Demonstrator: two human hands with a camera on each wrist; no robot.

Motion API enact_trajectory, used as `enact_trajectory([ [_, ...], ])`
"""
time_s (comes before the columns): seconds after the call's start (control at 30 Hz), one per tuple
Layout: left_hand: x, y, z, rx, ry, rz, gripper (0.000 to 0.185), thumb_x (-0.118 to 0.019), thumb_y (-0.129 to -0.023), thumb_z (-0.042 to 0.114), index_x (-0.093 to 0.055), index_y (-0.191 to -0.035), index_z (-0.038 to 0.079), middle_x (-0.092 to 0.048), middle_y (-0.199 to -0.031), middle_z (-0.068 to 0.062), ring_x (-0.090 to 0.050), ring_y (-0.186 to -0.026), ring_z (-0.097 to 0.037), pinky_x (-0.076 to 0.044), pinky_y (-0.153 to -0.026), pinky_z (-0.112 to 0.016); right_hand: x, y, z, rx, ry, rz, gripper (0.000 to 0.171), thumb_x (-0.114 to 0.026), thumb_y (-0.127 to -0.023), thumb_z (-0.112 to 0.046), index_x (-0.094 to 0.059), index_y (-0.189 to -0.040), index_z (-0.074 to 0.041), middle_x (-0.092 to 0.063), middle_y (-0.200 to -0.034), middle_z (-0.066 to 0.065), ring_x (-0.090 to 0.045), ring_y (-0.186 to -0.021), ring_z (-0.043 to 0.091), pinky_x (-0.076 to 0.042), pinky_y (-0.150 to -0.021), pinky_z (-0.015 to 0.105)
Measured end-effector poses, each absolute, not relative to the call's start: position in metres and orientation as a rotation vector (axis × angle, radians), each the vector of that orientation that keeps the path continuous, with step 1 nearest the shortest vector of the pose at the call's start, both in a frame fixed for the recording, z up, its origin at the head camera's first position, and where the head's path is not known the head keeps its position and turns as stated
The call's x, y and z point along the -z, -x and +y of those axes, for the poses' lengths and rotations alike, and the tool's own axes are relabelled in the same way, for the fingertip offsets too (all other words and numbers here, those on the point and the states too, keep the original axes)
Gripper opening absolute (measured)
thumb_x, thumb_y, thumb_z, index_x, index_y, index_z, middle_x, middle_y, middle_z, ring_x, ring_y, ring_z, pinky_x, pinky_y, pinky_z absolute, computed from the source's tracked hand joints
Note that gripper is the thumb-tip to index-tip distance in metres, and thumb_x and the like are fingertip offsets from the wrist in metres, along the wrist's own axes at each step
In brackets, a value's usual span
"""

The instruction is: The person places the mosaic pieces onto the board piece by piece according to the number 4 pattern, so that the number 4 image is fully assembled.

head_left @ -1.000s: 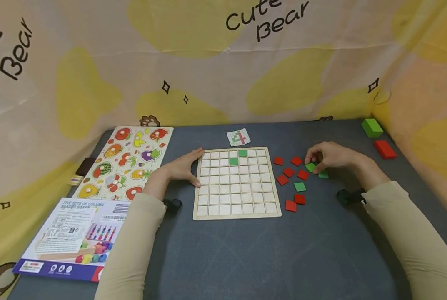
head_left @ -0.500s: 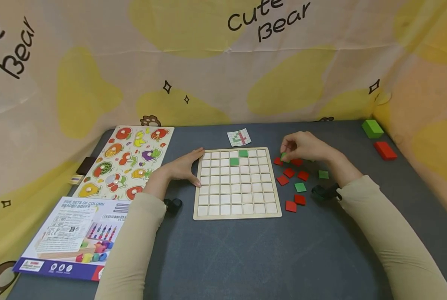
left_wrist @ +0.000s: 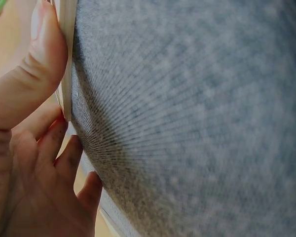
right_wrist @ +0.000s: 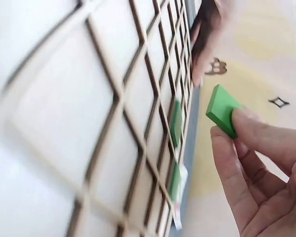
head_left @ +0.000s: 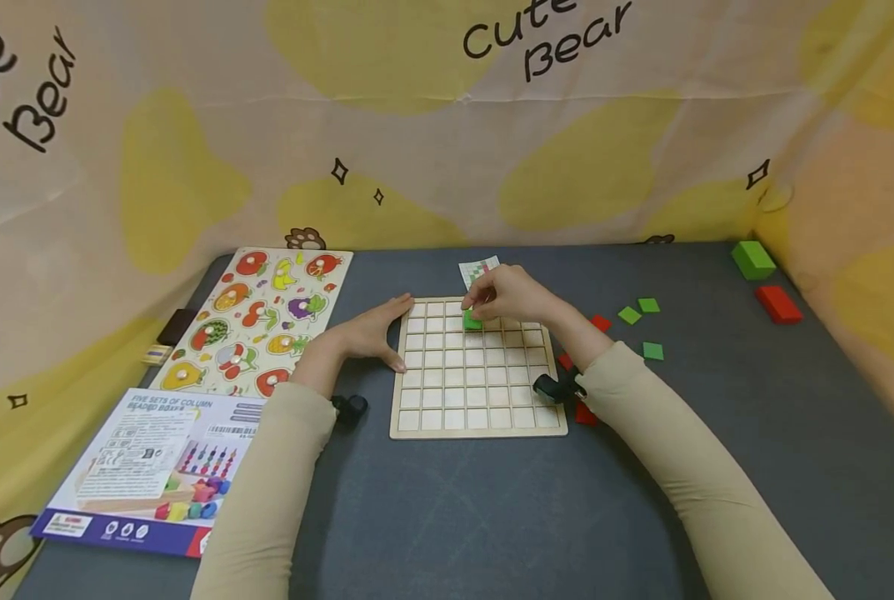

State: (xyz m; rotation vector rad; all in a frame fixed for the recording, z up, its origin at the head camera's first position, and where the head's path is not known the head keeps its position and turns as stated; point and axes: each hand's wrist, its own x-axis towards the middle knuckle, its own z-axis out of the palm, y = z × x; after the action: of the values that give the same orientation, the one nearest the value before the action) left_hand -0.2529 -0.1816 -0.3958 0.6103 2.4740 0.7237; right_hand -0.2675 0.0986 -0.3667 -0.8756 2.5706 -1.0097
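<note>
Moved since half a second back: the right hand [head_left: 512, 297] came across from the loose tiles to the far side of the grid board [head_left: 454, 379], carrying a green tile [right_wrist: 222, 108] with it; the left hand [head_left: 362, 337] pretty much stayed put at the board's left edge.
Right grip: thumb and fingers pinching that green tile, super clear from the right wrist view.
Green tile: up off the board, tilted, not seated in any square. It's over the upper part of the grid, but can't tell which square it's above.
Left grip: spread, thumb well apart from the fingers, thumb touching the board's edge.
Grid board: lying flat on the table [head_left: 447, 517], pale frame with white squares, two seated green tiles [right_wrist: 176, 123] near each other.
Pattern card: the small card [head_left: 476, 268] is just beyond the board, partly hidden behind the right hand.
Loose greens: three spare green tiles [head_left: 630, 315] right of the forearm.
Reds: some red tiles [head_left: 600, 322] poking out around the forearm, can't count them all.
Far right: a green block [head_left: 754, 260] with a red block [head_left: 779, 305] just beside it.
Left side: a fruit board [head_left: 247, 292], plus printed packaging [head_left: 139, 458] partly covered by the left sleeve [head_left: 277, 492].
</note>
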Motion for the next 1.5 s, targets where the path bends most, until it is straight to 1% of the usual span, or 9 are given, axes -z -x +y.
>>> enact_trajectory([
  [0.03,0.396,0.253,-0.182,-0.723,-0.608,2.474,0.117,-0.088,-0.072,0.020,-0.012,-0.159,0.004,-0.002,-0.169,-0.014,0.001,-0.157,-0.038,-0.008,-0.127,-0.056,0.368,0.268,0.094,0.997,0.884,2.570,0.012,-0.072,-0.087,-0.008,-0.077,-0.098,-0.010,-0.076,-0.092,0.007,-0.069,-0.085,0.017,-0.055,-0.089,0.036],
  [0.13,0.395,0.253,-0.181,-0.725,-0.605,2.475,0.117,-0.088,-0.072,0.020,-0.012,-0.159,0.004,-0.002,-0.169,-0.014,0.001,-0.157,-0.038,-0.007,-0.127,-0.056,0.371,0.269,0.083,0.972,0.907,2.565,0.014,-0.072,-0.087,-0.006,-0.078,-0.098,-0.009,-0.077,-0.093,0.008,-0.071,-0.086,0.017,-0.054,-0.093,0.039],
  [0.23,0.395,0.252,-0.181,-0.721,-0.606,2.474,0.116,-0.088,-0.072,0.020,-0.012,-0.159,0.003,-0.002,-0.169,-0.014,0.001,-0.157,-0.038,-0.007,-0.127,-0.056,0.373,0.269,0.076,0.975,0.896,2.560,0.014,-0.073,-0.084,-0.003,-0.078,-0.096,-0.009,-0.077,-0.091,0.008,-0.070,-0.083,0.015,-0.055,-0.086,0.032],
  [0.27,0.395,0.252,-0.181,-0.721,-0.606,2.473,0.116,-0.088,-0.072,0.020,-0.012,-0.159,0.003,-0.002,-0.169,-0.014,0.001,-0.156,-0.038,-0.007,-0.127,-0.056,0.373,0.269,0.074,0.983,0.883,2.553,0.014,-0.073,-0.084,-0.003,-0.078,-0.096,-0.008,-0.077,-0.090,0.008,-0.070,-0.081,0.014,-0.056,-0.075,0.029],
  [0.33,0.396,0.252,-0.181,-0.719,-0.606,2.472,0.116,-0.088,-0.073,0.021,-0.012,-0.159,0.003,-0.001,-0.169,-0.014,0.001,-0.157,-0.038,-0.007,-0.127,-0.056,0.374,0.268,0.071,0.985,0.864,2.551,0.014,-0.073,-0.083,-0.002,-0.078,-0.094,-0.009,-0.077,-0.089,0.007,-0.068,-0.078,0.012,-0.053,-0.070,0.023],
  [0.53,0.396,0.253,-0.182,-0.705,-0.598,2.474,0.117,-0.088,-0.073,0.022,-0.011,-0.159,0.005,-0.001,-0.169,-0.013,0.002,-0.157,-0.037,-0.007,-0.127,-0.056,0.379,0.270,0.064,0.948,0.880,2.570,0.012,-0.074,-0.082,-0.001,-0.079,-0.090,-0.008,-0.077,-0.087,0.007,-0.066,-0.075,0.009,-0.049,-0.068,0.017],
  [0.97,0.393,0.252,-0.180,-0.665,-0.587,2.492,0.117,-0.088,-0.073,0.023,-0.012,-0.159,0.006,-0.002,-0.169,-0.012,0.000,-0.157,-0.037,-0.009,-0.127,-0.055,0.382,0.266,0.059,0.791,0.936,2.608,0.002,-0.078,-0.082,-0.006,-0.079,-0.081,-0.008,-0.078,-0.086,0.007,-0.070,-0.081,0.017,-0.055,-0.075,0.027],
  [1.27,0.389,0.251,-0.176,-0.614,-0.580,2.511,0.116,-0.089,-0.072,0.023,-0.014,-0.159,0.005,-0.004,-0.169,-0.014,-0.003,-0.157,-0.038,-0.011,-0.127,-0.055,0.381,0.267,0.068,0.756,0.949,2.596,0.007,-0.076,-0.084,-0.008,-0.078,-0.090,-0.009,-0.076,-0.089,0.007,-0.067,-0.081,0.016,-0.054,-0.076,0.028],
  [1.5,0.388,0.251,-0.175,-0.579,-0.583,2.521,0.117,-0.089,-0.072,0.024,-0.014,-0.159,0.006,-0.004,-0.169,-0.013,-0.003,-0.157,-0.037,-0.011,-0.127,-0.054,0.372,0.276,0.123,0.742,0.820,2.677,0.015,-0.072,-0.088,-0.011,-0.076,-0.102,-0.009,-0.074,-0.098,0.008,-0.066,-0.091,0.021,-0.053,-0.082,0.037],
])
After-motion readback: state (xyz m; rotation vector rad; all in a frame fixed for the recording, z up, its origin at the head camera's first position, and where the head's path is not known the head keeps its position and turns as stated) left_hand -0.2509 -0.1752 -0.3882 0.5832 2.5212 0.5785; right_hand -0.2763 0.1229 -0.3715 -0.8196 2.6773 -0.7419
